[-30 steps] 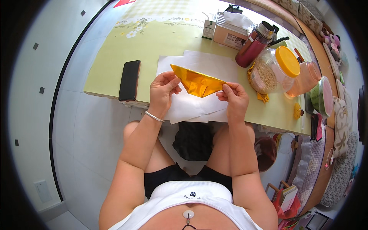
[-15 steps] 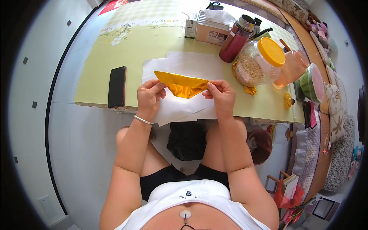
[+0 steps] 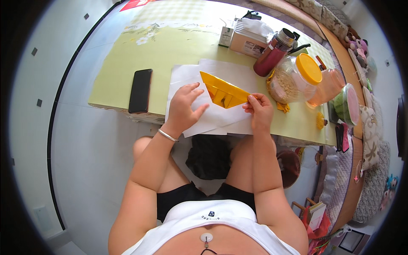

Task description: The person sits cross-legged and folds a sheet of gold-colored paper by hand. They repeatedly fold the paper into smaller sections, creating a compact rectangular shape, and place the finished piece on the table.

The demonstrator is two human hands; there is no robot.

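A shiny gold folded paper boat (image 3: 227, 92) is held above white sheets of paper (image 3: 182, 76) on the table. My right hand (image 3: 260, 111) pinches its right tip between thumb and fingers. My left hand (image 3: 187, 106), with a silver bangle at the wrist, is apart from the boat on its left side. Its fingers are spread and nothing is in them. The boat tilts, its left tip pointing up and away from me, and folds show on the side facing me.
A black phone (image 3: 140, 91) lies left of the papers. To the right stand a maroon thermos (image 3: 272, 57), a yellow-lidded jar (image 3: 293, 80), a pink-tinted jar (image 3: 325, 87) and a covered bowl of watermelon (image 3: 346, 104). A tissue box (image 3: 248, 40) stands farther back. A bin (image 3: 289, 168) is below the table.
My left hand has let go of the gold paper boat's left end and opened. The boat has tilted, left tip upward, still in my right hand. The whole view has shifted slightly.
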